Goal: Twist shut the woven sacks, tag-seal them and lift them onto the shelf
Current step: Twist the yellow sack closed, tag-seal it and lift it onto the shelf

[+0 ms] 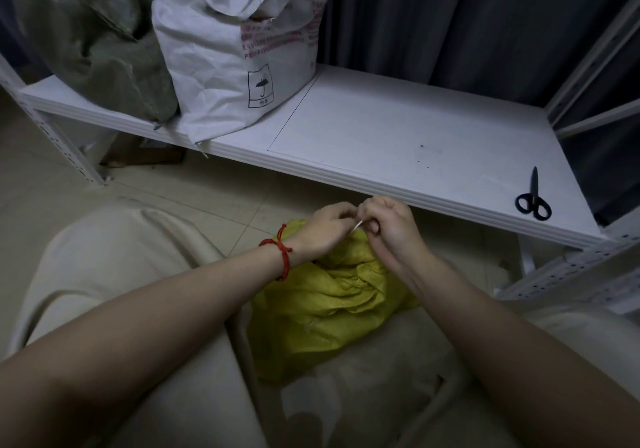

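Both hands [360, 226] pinch a tie [356, 228] over the yellow sack [325, 302], below the shelf [398, 143] edge.

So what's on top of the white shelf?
The shelf holds a green sack, a white sack and black scissors. What's behind the sacks is hidden.

1. Yellow sack [332, 295]: bright yellow-green, plain weave.
2. White sack [235, 53] on shelf: white, red print lines, black boxed umbrella mark.
3. Green sack [93, 42]: dull grey-green.
4. Shelf [398, 136]: white board, white perforated posts.
5. Scissors [533, 198]: black blades and handles.
6. Wrist cord [282, 253] on the left arm: red.
7. Tie [356, 226] between the hands: white.
8. Floor [214, 191]: pale beige tile.
9. Curtain [450, 15]: dark blue-grey.
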